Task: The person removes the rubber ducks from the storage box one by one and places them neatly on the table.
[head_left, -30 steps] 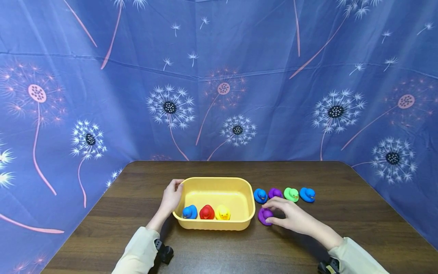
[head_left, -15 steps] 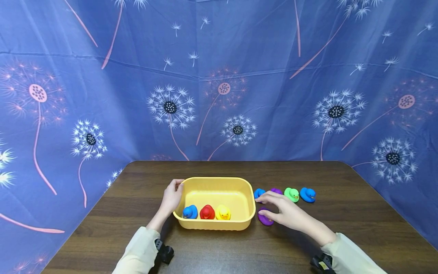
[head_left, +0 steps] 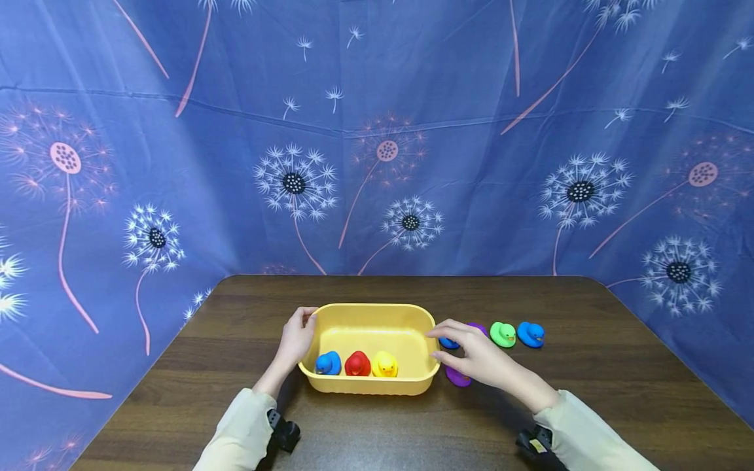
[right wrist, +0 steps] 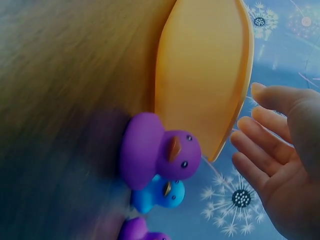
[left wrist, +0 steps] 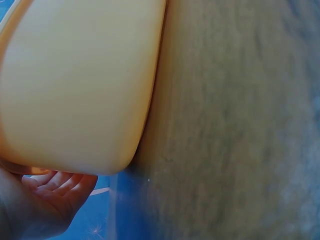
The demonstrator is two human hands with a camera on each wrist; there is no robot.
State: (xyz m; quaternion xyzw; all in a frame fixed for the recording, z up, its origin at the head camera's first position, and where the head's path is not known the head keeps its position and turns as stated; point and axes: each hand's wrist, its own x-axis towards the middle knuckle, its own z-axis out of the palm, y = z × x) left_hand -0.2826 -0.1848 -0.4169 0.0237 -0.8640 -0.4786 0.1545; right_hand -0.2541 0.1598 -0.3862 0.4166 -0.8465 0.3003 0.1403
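A yellow plastic tub (head_left: pixel 377 386) stands on the table with a blue duck (head_left: pixel 328 363), a red duck (head_left: pixel 357 364) and a yellow duck (head_left: pixel 385 364) lined up inside along its near wall. My left hand (head_left: pixel 297 335) grips the tub's left rim; in the left wrist view its fingers (left wrist: pixel 80 190) show beyond the tub wall. At the tub's right rim, my right hand (head_left: pixel 480 353) holds nothing, thumb and fingers spread apart. Just below this hand sits a purple duck (head_left: pixel 457 377), partly covered by it in the head view and fully visible as the purple duck (right wrist: pixel 142 152) in the right wrist view.
Right of the tub, a back row holds a blue duck (head_left: pixel 449 343) and a purple duck (head_left: pixel 478 328), both partly hidden by my hand, then a green duck (head_left: pixel 503 334) and another blue duck (head_left: pixel 531 334). A blue dandelion-print cloth (head_left: pixel 483 196) hangs behind the wooden table (head_left: pixel 377 432).
My right hand has let go of the near purple duck and moved left and up to the tub's right rim. That duck stays on the table. My left hand stays at the left rim.
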